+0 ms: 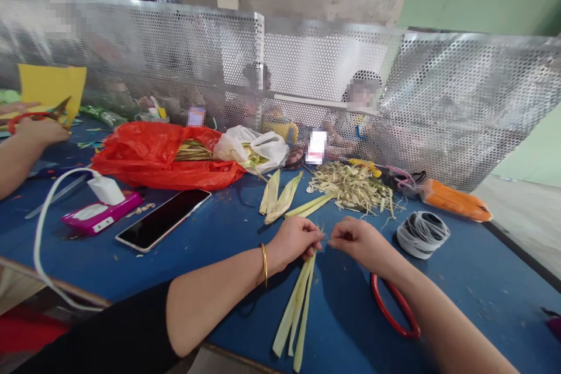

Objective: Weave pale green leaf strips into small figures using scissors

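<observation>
My left hand (298, 239) pinches the top of a small bundle of pale green corn husk strips (298, 304), whose long ends fan out toward the table's front edge. Just to its right, my right hand (356, 241) has thumb and fingers pressed together; anything in them is too fine to make out. Red-handled scissors (397, 310) lie partly hidden under my right forearm. A spool of white thread (423, 235) stands to the right of that hand. Beyond both hands are loose husk pieces (280, 196) and a heap of husk trimmings (355, 187).
A phone (164, 219) and a magenta power strip (103, 212) with a white plug lie at left. Red (162, 155) and white (263, 146) bags stand before a perforated metal screen (324, 64). An orange packet (456, 200) lies at right. A co-worker's hand (41, 128) holds scissors far left.
</observation>
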Tool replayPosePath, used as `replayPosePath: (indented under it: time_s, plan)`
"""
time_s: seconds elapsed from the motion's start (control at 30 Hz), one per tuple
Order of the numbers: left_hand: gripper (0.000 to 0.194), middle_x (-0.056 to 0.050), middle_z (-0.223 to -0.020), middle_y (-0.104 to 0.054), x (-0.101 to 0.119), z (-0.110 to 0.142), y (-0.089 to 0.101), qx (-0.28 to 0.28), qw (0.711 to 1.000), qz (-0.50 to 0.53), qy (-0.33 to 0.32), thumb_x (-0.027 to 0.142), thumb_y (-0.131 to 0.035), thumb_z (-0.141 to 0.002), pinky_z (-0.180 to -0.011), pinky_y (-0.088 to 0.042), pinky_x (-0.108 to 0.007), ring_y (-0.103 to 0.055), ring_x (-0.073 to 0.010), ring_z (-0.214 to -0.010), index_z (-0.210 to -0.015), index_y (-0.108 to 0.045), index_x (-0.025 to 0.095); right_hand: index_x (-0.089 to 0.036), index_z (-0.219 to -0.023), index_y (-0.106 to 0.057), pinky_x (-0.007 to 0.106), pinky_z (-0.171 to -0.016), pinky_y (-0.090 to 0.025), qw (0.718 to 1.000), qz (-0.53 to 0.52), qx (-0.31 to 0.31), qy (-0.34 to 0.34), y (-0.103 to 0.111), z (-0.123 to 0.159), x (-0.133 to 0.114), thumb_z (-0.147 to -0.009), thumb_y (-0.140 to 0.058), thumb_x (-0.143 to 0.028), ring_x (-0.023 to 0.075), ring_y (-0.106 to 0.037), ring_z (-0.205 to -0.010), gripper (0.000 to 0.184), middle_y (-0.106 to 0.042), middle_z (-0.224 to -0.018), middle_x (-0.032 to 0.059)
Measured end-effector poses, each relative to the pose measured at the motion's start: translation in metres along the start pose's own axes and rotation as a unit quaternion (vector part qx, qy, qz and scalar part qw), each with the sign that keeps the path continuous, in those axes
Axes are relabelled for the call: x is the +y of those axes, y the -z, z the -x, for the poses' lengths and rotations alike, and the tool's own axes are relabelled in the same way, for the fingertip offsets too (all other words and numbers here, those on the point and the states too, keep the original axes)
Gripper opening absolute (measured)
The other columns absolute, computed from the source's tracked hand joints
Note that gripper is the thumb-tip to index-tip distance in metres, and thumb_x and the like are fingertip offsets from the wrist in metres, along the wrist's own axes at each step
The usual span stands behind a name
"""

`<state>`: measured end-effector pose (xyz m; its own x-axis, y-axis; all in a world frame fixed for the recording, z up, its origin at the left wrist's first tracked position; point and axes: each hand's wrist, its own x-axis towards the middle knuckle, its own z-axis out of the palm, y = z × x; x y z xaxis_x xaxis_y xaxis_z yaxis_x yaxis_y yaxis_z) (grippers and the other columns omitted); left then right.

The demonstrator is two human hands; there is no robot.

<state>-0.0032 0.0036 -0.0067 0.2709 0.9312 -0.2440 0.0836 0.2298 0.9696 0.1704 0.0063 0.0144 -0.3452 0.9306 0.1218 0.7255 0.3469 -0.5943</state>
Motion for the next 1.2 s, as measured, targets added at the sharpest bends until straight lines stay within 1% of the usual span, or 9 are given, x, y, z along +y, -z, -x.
replayPosePath:
  time_s: [0.13, 0.37, 0.5, 0.63, 0.77, 0.87, 0.97, 1.07, 1.2]
  plan:
    - [0.02, 0.001, -0.05, -0.059, 0.0, 0.0, 0.002, -0.011, 1.0, -0.014, 0.001, 0.022, -0.063, -0.076, -0.041, -0.038, -0.02, -0.048, -0.0072, -0.04, -0.058, -0.059, 0.014, -0.02, -0.061, -0.065, 0.026, -0.06, -0.036, 0.994, -0.109, 0.033, -0.006, -0.005, -0.002, -0.004, -0.073, -0.064, -0.035, 0.0151, -0.051, -0.065, 0.019, -0.058, -0.066, 0.0]
    - [0.018, -0.001, -0.055, -0.063, 0.001, 0.0, 0.007, -0.087, 0.996, -0.036, -0.006, 0.027, -0.066, -0.074, -0.046, -0.041, -0.02, -0.055, -0.0086, -0.046, -0.063, -0.064, 0.014, -0.018, -0.054, -0.06, 0.024, -0.048, -0.028, 0.95, -0.267, 0.064, -0.148, -0.019, -0.003, -0.01, -0.065, -0.067, -0.04, 0.0098, -0.04, -0.049, 0.026, -0.05, -0.048, -0.0035]
    - [0.015, 0.0, -0.056, -0.063, 0.004, 0.001, 0.008, -0.094, 0.994, -0.05, -0.001, 0.023, -0.064, -0.075, -0.047, -0.043, -0.02, -0.056, -0.0085, -0.047, -0.063, -0.064, 0.014, -0.017, -0.051, -0.061, 0.024, -0.049, -0.029, 0.93, -0.311, 0.077, -0.178, -0.024, -0.003, -0.013, -0.061, -0.069, -0.04, 0.0091, -0.041, -0.047, 0.027, -0.051, -0.046, -0.0028]
    - [0.019, -0.001, -0.055, -0.063, 0.003, 0.001, 0.007, -0.074, 0.996, -0.048, -0.002, 0.026, -0.066, -0.074, -0.048, -0.044, -0.02, -0.054, -0.0087, -0.045, -0.06, -0.062, 0.014, -0.016, -0.058, -0.067, 0.023, -0.048, -0.032, 0.921, -0.349, 0.045, -0.169, -0.021, -0.003, -0.015, -0.06, -0.07, -0.038, 0.0096, -0.045, -0.049, 0.022, -0.055, -0.049, -0.0014]
    - [0.021, -0.001, -0.056, -0.062, 0.001, -0.002, 0.008, -0.052, 0.999, -0.008, 0.003, 0.03, -0.068, -0.073, -0.048, -0.043, -0.019, -0.053, -0.0074, -0.046, -0.062, -0.064, 0.013, -0.018, -0.072, -0.073, 0.023, -0.049, -0.036, 0.929, -0.333, 0.085, -0.137, -0.008, -0.006, -0.01, -0.057, -0.071, -0.032, 0.0109, -0.05, -0.052, 0.021, -0.062, -0.056, -0.0013]
    - [0.021, -0.001, -0.058, -0.062, 0.001, -0.004, 0.009, -0.046, 0.999, 0.023, 0.009, 0.031, -0.068, -0.074, -0.048, -0.043, -0.018, -0.052, -0.0065, -0.046, -0.065, -0.065, 0.013, -0.018, -0.072, -0.074, 0.024, -0.049, -0.035, 0.947, -0.293, 0.037, -0.125, -0.004, -0.007, -0.003, -0.057, -0.071, -0.029, 0.0117, -0.05, -0.052, 0.019, -0.061, -0.054, -0.0015]
    - [0.021, 0.0, -0.058, -0.061, 0.003, -0.003, 0.009, -0.045, 0.998, 0.033, 0.016, 0.031, -0.069, -0.074, -0.047, -0.042, -0.018, -0.051, -0.006, -0.046, -0.064, -0.064, 0.013, -0.018, -0.072, -0.074, 0.023, -0.049, -0.033, 0.963, -0.25, -0.023, -0.1, -0.011, -0.006, 0.002, -0.06, -0.069, -0.029, 0.0112, -0.048, -0.052, 0.017, -0.062, -0.057, -0.0015]
    - [0.023, 0.0, -0.055, -0.059, 0.005, -0.002, 0.009, -0.049, 0.998, 0.028, 0.016, 0.03, -0.069, -0.074, -0.046, -0.041, -0.018, -0.051, -0.0061, -0.046, -0.061, -0.062, 0.013, -0.017, -0.068, -0.072, 0.023, -0.051, -0.032, 0.978, -0.197, -0.025, -0.07, -0.018, -0.004, 0.004, -0.065, -0.068, -0.03, 0.0107, -0.047, -0.053, 0.014, -0.062, -0.057, -0.002]
    - [0.021, 0.0, -0.056, -0.059, 0.004, -0.002, 0.01, -0.046, 0.998, 0.031, 0.019, 0.027, -0.069, -0.075, -0.045, -0.04, -0.018, -0.05, -0.0061, -0.046, -0.06, -0.061, 0.013, -0.018, -0.063, -0.069, 0.023, -0.047, -0.028, 0.986, -0.141, -0.008, -0.084, -0.018, -0.004, 0.004, -0.068, -0.068, -0.035, 0.0104, -0.042, -0.048, 0.018, -0.053, -0.049, -0.0041]
